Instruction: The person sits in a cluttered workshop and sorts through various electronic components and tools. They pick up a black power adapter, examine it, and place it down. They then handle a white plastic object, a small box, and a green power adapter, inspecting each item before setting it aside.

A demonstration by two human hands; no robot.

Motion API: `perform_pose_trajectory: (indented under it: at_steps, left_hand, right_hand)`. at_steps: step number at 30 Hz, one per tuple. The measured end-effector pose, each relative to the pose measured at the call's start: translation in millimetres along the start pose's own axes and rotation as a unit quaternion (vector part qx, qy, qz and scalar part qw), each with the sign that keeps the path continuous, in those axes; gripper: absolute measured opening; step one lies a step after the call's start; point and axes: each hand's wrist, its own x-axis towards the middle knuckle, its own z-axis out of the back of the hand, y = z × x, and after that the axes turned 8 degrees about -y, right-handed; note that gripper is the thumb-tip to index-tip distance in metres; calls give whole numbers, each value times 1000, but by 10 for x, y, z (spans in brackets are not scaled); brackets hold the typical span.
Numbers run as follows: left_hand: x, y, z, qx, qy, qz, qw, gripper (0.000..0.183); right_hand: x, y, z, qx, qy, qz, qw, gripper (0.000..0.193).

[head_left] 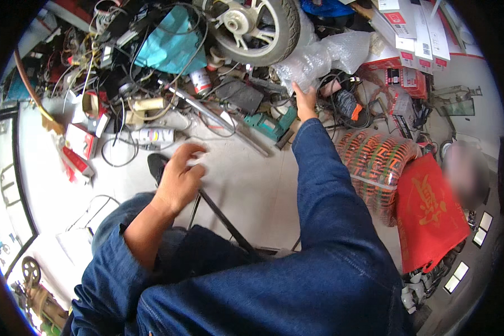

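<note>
My right arm stretches far forward, and my right hand (304,102) is at the lower edge of a piece of clear bubble wrap (341,53). Thumb and finger are apart there; whether they touch the wrap I cannot tell. Just below that hand lies a green power tool (266,126) among cables. My left hand (178,178) hangs over the floor above my knee, fingers loosely curled and apart, slightly blurred, with nothing seen between them. A spray can (153,135) lies beyond it, and a long metal tube (218,119) slants across the clutter.
A spoked wheel with a tyre (241,25) stands at the back, beside a turquoise bag (171,42). Several white boxes (414,47) are stacked at the far right. Plastic-wrapped orange and green coils (372,159) and a red bag (431,213) sit right of my arm.
</note>
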Motion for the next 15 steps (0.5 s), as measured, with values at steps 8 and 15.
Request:
perform_pose_trajectory:
  at_steps: [8,15]
  left_hand:
    - [53,163,-120,15,28,19,999,34]
    - [75,69,-90,-152,49,231,960,28]
  right_hand:
    - [282,727,-459,91,-48,-308,946,98]
    - [722,174,-415,229,25,-360,904,44]
